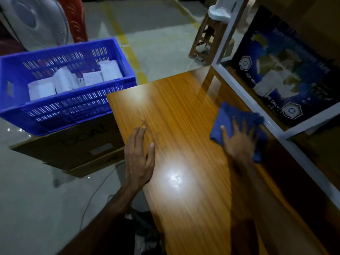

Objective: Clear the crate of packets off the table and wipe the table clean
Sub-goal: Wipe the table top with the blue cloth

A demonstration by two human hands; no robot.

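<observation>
The blue plastic crate (70, 105) holds several white packets (64, 81) and stands on a cardboard box (77, 144) to the left of the table. The glossy wooden table (184, 115) fills the middle and lower right. My right hand (239, 142) presses flat with spread fingers on a blue cloth (228, 116) near the table's right edge. My left hand (139, 157) rests with straight fingers on the table's left edge, holding nothing.
A white-framed rack (287, 133) borders the table on the right and holds a dark printed carton (287, 74). A wooden stool (207, 39) stands beyond the table. A pedestal fan (35, 21) is at the far left. A cable (95, 190) runs along the floor.
</observation>
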